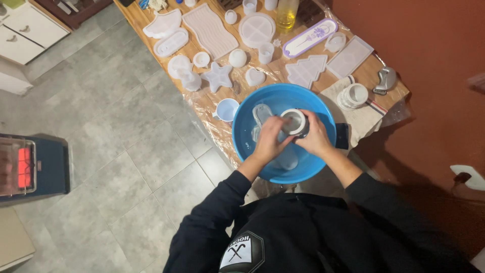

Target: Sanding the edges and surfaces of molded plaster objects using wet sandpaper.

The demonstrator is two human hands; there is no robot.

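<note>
Table [151,23]: one basin [247,121], two hands [295,136]

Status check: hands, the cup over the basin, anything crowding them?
Both hands, left hand and right hand, grip a small round white cup-shaped mould. Held over the big blue plastic basin. Flat pale moulds lie inside, beneath; nothing blocking.

A home craft corner: grey tiled floor [116,131], a glowing space heater [22,169] at nine o'clock, white cabinets [25,30] at eleven, and a plastic-covered wooden desk [212,108] at twelve crowded with white silicone moulds [209,30].
</note>
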